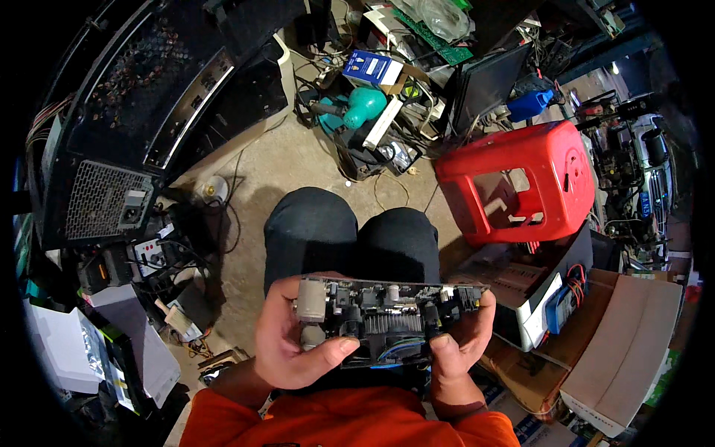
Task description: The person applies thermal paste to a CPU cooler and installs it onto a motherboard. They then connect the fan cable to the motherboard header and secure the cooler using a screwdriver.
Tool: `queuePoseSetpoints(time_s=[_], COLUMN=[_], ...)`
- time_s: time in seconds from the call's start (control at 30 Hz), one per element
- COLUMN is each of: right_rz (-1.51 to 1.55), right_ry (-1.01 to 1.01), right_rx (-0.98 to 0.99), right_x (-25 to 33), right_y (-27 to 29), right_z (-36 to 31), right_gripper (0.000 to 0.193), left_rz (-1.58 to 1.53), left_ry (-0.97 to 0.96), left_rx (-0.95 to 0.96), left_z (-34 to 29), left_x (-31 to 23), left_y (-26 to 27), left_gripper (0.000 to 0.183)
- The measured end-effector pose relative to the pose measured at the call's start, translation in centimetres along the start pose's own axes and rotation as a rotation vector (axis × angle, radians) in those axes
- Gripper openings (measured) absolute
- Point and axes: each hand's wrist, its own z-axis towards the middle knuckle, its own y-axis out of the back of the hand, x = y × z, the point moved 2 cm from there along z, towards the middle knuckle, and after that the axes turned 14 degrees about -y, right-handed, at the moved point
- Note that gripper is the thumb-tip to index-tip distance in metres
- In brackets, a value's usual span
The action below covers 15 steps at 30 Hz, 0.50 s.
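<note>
Above my lap I hold a dusty circuit board (395,322) on its edge, its component side facing me. It bears finned metal heatsinks, capacitors, a pale block at its left end and blue and green wires at the bottom. My left hand (294,350) is wrapped round the left end, the thumb lying across the lower front. My right hand (459,346) grips the right end, its thumb at the lower edge and a finger up at the top corner. The board's back is hidden from me.
A black computer case (112,141) stands at the left. A red plastic stool (555,179) lies tipped on its side at the right. Ahead, cables surround a teal hot-air tool (363,106) and a blue box (370,69). Cardboard boxes (622,350) and a blue multimeter (557,309) sit at lower right.
</note>
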Motion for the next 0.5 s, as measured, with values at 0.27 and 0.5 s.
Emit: queuePoseSetpoints(time_s=[0.27,0.5], right_rz=[-0.027,-0.048], right_ry=[-0.016,0.024], right_rx=[-0.002,0.079], right_x=[0.1,-0.1], right_y=[0.1,1.1], right_z=[-0.4,0.0], right_gripper=[0.086,0.089], left_rz=[0.093,0.061], left_ry=[-0.053,-0.149], left_rx=[0.021,-0.004], left_z=[-0.6,-1.0], left_x=[-0.1,0.1], left_y=[0.0,-0.8], left_gripper=[0.06,0.061])
